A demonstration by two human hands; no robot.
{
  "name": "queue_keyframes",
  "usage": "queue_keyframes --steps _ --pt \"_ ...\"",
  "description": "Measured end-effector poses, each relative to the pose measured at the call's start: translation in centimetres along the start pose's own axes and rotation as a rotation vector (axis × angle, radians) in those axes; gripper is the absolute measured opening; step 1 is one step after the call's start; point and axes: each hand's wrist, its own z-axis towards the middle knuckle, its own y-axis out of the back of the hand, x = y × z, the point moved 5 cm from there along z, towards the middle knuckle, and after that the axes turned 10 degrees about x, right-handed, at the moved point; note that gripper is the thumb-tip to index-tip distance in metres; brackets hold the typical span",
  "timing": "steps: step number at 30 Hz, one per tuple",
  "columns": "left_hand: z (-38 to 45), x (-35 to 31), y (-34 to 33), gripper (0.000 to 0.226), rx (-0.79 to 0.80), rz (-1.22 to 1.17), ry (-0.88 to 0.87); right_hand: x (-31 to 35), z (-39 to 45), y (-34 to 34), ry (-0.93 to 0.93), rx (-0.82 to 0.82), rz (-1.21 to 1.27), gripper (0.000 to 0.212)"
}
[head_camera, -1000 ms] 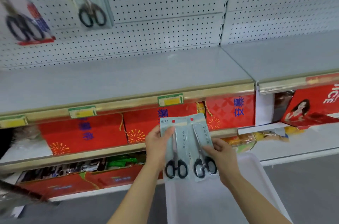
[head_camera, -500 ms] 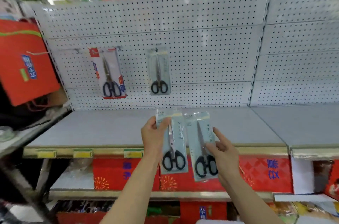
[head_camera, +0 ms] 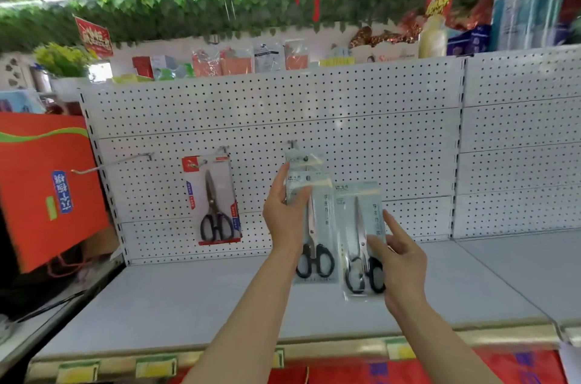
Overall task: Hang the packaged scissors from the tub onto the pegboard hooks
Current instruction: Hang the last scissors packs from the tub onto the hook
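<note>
The left hand (head_camera: 284, 220) is gripping a pale packaged pair of scissors (head_camera: 314, 226) by its upper part, thumb across the front, and is holding it upright against the pegboard (head_camera: 361, 119). The pack's top is overlapping another pale pack (head_camera: 303, 160) that is hanging from a hook (head_camera: 293, 143) near the middle of the board. Just beside it, to the right and slightly lower, the right hand (head_camera: 401, 261) is pinching a second packaged pair (head_camera: 361, 239) near the black handles, with the index finger lying straight along the pack's right edge. Both held packs are hovering above the grey shelf (head_camera: 188, 305), toward its back edge. Further left on the board, a red-trimmed scissors pack (head_camera: 213, 200) is hanging from its own hook (head_camera: 222, 149), and a bare hook (head_camera: 147, 156) is jutting out near the board's left edge. A red gift bag (head_camera: 47, 189) is leaning beyond that edge.
</note>
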Motion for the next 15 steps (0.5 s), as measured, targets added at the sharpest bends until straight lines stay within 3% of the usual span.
queue_keyframes --steps 15 --pt "6.8 1.5 -1.6 0.060 -0.053 0.018 0.018 0.3 4.4 -0.7 0.056 -0.036 0.036 0.054"
